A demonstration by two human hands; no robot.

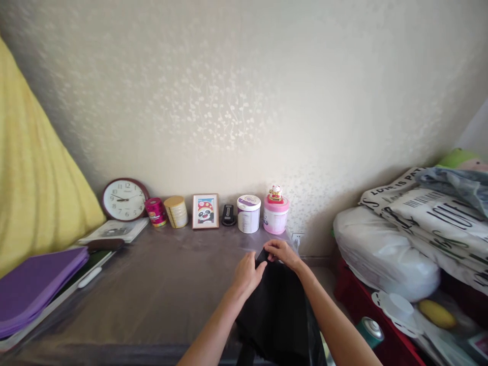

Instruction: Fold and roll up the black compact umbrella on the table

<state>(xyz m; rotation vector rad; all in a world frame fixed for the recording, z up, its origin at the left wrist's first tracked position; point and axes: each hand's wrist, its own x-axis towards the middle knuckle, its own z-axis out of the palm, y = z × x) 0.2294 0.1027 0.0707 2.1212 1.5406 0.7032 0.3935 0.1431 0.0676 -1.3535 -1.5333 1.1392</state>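
Observation:
A black cloth item [280, 310] hangs at the right front corner of the table, its lower part running out of the frame. My left hand [248, 272] pinches its top edge between thumb and fingers. Close beside it, my right hand [281, 252] is closed on the same top edge, a little farther back. Folds run down the dark fabric between my forearms. Whether it is a bag or a garment I cannot tell.
Along the wall stand a clock [125, 199], a magenta can [155, 212], a yellow tin [176, 211], a framed panda picture [205, 211] and two tubs. Purple folders [41, 287] lie left. At right are a red box [362, 300] and piled bedding [438, 218].

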